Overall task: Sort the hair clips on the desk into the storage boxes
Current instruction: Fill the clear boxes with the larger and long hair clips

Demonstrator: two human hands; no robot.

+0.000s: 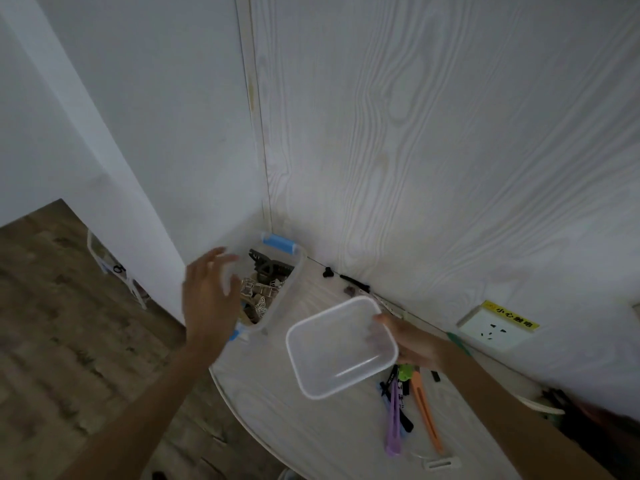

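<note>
The right hand (412, 341) holds an empty clear storage box (341, 346) by its far edge, lifted and tilted above the table (311, 427), while the left hand (207, 299), fingers spread and gripping nothing, hovers just beside the blue-latched storage box (280, 282), which already carries claw clips (263, 289) and sits in the wall corner at the table's rim. With only one edge held, the empty box looks likely to twist or slip, and it would drop onto the loose flat hair clips (408, 403) lying just beside and under it, scattering them toward the curved table edge. The spread left hand, blurred, could also nudge the filled box, which stands close enough to the rim to tip toward the wooden floor (69, 323). Small dark clips (349, 282) along the wall beyond the empty box risk being overlooked
</note>
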